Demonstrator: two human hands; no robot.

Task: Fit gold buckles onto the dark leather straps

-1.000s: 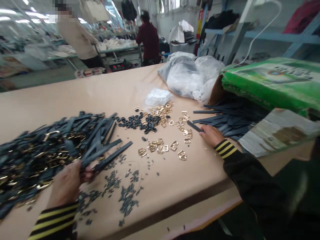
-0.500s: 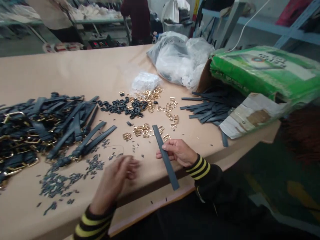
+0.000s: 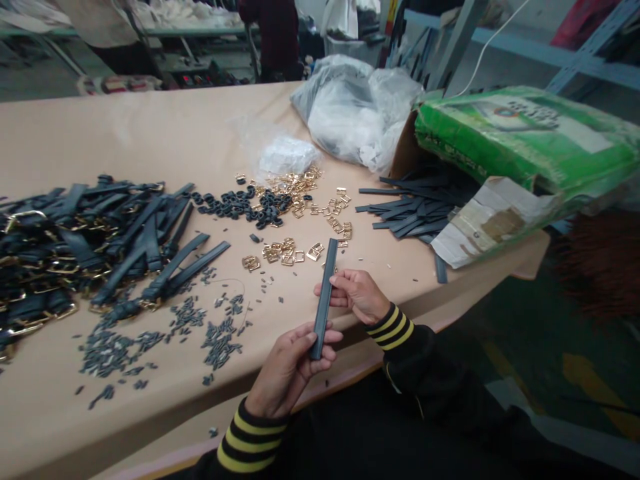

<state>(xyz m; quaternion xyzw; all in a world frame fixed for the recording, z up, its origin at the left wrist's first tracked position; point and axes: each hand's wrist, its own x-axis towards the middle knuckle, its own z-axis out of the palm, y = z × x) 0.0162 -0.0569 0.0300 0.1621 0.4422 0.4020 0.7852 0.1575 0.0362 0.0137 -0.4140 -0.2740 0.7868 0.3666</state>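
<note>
- Gripped by both hands now: one dark strip (image 3: 325, 293); half a second ago, held in the right hand alone, with the left hand loose and blurred off to one side.
- Pinching the near end with the left hand (image 3: 290, 370), thumb on top and fingers spread underneath.
- Closed on the same strip with the right hand (image 3: 364, 297), partway up its length, thumb against the edge.
- Turned as well since then: slanting earlier with the far end to the left, leaning now slightly to the right.
- Judging by the two-handed grip, past the picking-up and better steadied along the length than in a single hand.
- Pointing across the desk (image 3: 165, 140) with the far end, past the right side of the gold buckles (image 3: 286, 252); back toward the desk's front edge with the near end.
- Running almost straight up the view along the long axis, with lengthwise lines showing on the upturned face.
- Held up over the front part of the desk, well apart from the buckled straps (image 3: 80, 247) heaped at left and from the loose strips (image 3: 410, 213) by the green box (image 3: 520, 127).
- Scattered nearer the left hand: small dark bits (image 3: 110, 353).
</note>
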